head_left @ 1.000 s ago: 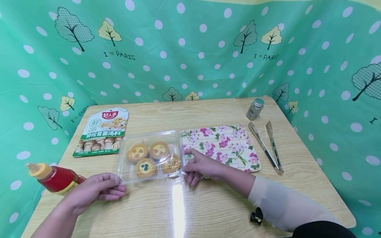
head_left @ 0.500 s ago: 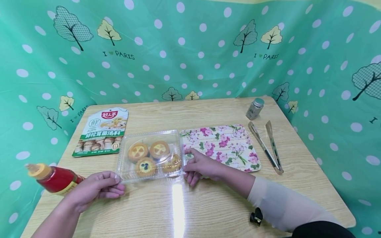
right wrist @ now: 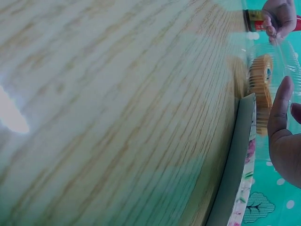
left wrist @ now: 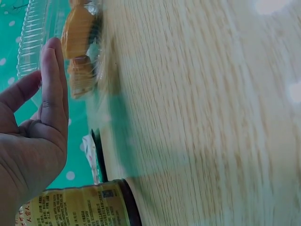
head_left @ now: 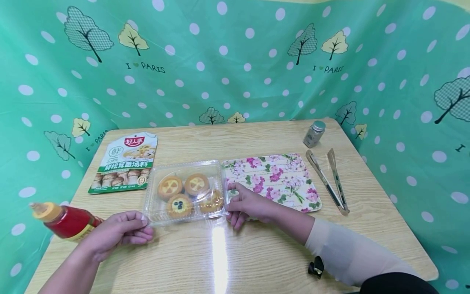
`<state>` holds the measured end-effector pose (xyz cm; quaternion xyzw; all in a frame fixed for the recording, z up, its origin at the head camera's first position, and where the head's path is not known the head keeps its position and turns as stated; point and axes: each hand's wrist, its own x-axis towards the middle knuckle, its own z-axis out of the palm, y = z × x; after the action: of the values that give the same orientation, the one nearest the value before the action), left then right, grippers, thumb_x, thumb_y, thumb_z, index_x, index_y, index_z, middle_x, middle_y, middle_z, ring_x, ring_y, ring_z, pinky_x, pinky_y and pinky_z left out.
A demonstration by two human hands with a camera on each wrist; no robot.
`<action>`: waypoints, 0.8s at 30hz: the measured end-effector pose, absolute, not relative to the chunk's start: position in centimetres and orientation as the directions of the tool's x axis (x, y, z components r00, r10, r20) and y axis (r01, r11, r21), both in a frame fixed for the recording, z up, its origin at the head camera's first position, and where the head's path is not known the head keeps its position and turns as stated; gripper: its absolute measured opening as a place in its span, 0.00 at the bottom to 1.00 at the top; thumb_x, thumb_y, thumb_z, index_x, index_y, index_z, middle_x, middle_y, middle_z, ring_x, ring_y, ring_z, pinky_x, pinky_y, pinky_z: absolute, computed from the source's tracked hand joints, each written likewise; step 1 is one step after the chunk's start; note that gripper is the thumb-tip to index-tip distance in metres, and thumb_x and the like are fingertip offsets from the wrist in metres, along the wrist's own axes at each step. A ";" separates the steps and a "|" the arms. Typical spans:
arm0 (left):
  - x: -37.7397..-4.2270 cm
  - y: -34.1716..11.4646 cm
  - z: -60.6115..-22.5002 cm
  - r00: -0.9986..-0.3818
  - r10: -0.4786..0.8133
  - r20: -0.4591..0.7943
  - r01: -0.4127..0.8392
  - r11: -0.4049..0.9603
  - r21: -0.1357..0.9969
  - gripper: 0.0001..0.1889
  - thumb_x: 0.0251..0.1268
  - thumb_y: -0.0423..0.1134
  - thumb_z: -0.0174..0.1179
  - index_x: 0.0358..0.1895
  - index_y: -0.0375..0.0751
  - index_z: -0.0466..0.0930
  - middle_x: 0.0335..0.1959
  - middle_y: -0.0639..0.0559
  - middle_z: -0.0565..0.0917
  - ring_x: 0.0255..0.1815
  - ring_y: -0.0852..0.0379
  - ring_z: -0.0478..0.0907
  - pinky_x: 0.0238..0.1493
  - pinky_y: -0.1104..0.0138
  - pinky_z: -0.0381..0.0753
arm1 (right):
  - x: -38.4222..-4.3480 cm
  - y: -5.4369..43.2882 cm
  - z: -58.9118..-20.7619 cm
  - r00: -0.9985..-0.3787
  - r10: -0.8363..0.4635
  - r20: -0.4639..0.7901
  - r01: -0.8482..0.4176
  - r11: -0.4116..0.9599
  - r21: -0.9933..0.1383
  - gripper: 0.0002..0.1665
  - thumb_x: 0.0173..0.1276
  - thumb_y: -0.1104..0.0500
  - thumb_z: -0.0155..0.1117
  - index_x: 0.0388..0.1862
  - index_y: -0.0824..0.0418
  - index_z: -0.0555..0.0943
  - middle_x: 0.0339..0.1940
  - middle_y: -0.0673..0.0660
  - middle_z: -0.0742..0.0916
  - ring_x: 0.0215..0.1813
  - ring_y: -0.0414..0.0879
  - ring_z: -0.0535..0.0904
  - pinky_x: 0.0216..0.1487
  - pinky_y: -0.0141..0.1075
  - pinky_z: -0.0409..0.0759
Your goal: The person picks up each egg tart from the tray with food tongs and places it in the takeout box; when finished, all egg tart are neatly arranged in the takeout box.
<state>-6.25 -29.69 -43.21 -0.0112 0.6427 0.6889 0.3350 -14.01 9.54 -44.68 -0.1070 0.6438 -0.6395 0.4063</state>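
A clear plastic clamshell box (head_left: 158,169) with round pastries (head_left: 180,206) inside lies in the middle of the table, its lid down. My left hand (head_left: 123,234) pinches its front left corner between thumb and fingers. At the front right edge my right hand (head_left: 247,204) grips the rim, index finger along the side. The left wrist view shows the left thumb and fingers (left wrist: 54,84) meeting at the box's edge. In the right wrist view, the right fingers (right wrist: 281,110) stand upright beside the pastries. The right hand overlaps a flowered board (head_left: 271,175).
Beside my left wrist stands a red sauce bottle (head_left: 69,220) with a yellow cap. A mushroom seasoning pouch (head_left: 125,163) lies at the back left. Metal tongs (head_left: 332,183) and a small green-capped jar (head_left: 314,134) are to the right. Green polka-dot cloth (head_left: 235,61) surrounds the table.
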 end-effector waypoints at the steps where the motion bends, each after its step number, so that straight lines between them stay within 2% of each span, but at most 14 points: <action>1: -6.3 -29.7 -43.2 -0.777 0.441 -0.448 -0.476 0.053 0.878 0.09 0.76 0.34 0.50 0.47 0.33 0.77 0.42 0.41 0.88 0.44 0.51 0.87 0.50 0.58 0.85 | -14.0 9.5 -44.7 -0.647 -0.658 -0.386 0.382 0.159 -0.910 0.41 0.69 0.63 0.63 0.74 0.52 0.53 0.36 0.68 0.85 0.26 0.52 0.83 0.34 0.52 0.87; 14: -6.3 -29.6 -43.3 -0.781 0.397 -0.482 -0.499 0.069 0.864 0.08 0.74 0.35 0.52 0.45 0.34 0.77 0.40 0.43 0.88 0.42 0.52 0.87 0.49 0.59 0.86 | -14.1 9.5 -44.6 -0.652 -0.650 -0.391 0.377 0.170 -0.911 0.41 0.69 0.63 0.63 0.74 0.53 0.53 0.35 0.66 0.85 0.25 0.51 0.83 0.31 0.49 0.87; 24: -6.3 -29.5 -43.3 -0.786 0.402 -0.470 -0.487 0.067 0.871 0.08 0.74 0.35 0.52 0.45 0.33 0.76 0.40 0.42 0.87 0.42 0.52 0.87 0.48 0.59 0.86 | -14.1 9.3 -44.7 -0.667 -0.644 -0.376 0.359 0.165 -0.919 0.39 0.69 0.67 0.61 0.72 0.55 0.53 0.31 0.64 0.85 0.23 0.49 0.80 0.25 0.40 0.85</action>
<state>-6.29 -29.54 -43.33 -0.0324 0.6536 0.6824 0.3257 -14.06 9.31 -44.70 -0.1088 0.6538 -0.6370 0.3935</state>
